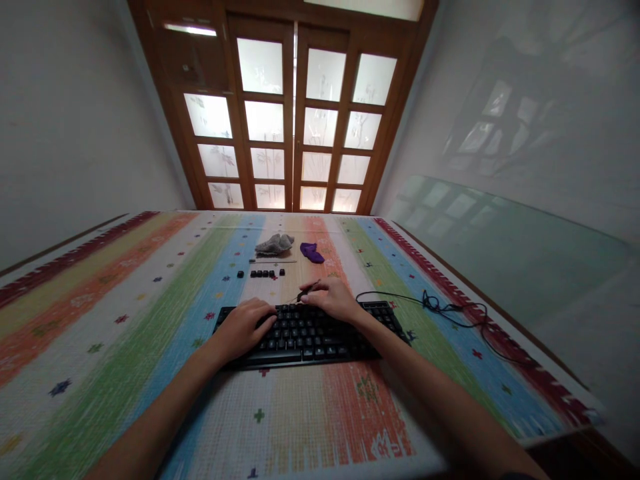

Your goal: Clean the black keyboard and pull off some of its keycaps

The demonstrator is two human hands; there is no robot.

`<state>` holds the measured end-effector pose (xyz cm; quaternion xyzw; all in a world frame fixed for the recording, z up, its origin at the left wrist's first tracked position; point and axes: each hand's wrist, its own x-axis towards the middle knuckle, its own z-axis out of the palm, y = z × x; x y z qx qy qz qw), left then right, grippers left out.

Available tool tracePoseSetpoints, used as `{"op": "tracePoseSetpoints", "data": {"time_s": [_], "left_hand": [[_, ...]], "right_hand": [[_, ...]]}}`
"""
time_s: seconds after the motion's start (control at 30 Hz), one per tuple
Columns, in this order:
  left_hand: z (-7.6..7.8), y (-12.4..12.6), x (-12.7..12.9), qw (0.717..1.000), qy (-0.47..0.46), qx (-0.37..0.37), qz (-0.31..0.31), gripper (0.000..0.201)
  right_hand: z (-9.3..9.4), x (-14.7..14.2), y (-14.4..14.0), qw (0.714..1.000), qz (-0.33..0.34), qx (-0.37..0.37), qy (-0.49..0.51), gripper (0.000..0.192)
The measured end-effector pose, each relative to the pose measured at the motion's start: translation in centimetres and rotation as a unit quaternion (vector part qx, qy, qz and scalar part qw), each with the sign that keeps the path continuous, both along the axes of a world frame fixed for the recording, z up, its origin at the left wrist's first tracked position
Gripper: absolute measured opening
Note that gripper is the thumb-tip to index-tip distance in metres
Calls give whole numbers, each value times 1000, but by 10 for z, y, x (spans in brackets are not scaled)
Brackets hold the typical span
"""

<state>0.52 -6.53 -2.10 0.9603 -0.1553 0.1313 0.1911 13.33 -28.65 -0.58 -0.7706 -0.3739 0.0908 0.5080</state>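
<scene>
A black keyboard (320,337) lies on a striped, many-coloured tablecloth (150,313). My left hand (246,325) rests on the keyboard's left half, fingers curled over the keys. At the keyboard's top edge, my right hand (333,298) pinches a small dark wire-like tool (306,291) that points left. Beyond the keyboard, several loose black keycaps (263,273) sit in a row on the cloth.
A grey cloth (274,244) and a purple cloth (312,251) lie farther back, with a thin stick (273,261) in front of the grey one. The keyboard's black cable (440,308) coils to the right. Wooden glazed doors (295,113) stand behind the table.
</scene>
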Motion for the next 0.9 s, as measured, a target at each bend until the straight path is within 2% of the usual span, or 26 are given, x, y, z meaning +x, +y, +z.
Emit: {"op": "tracePoseSetpoints", "data": {"time_s": [0.17,0.43,0.77,0.9], "left_hand": [[-1,0,1,1000,4,3,4,26],[-1,-1,0,1000,-6,-6,3,26],[1,-2,0,1000,1,-6,2,24],[1,-2,0,1000,7,0,5,26]], "right_hand": [[1,2,-11,999,8,-19,32,23],[-2,2,-12,998,2,-28,57,27],[7,-4,8,1000,15,-23,12,11],[10,-9,19,999,27,-32,-23,14]]}}
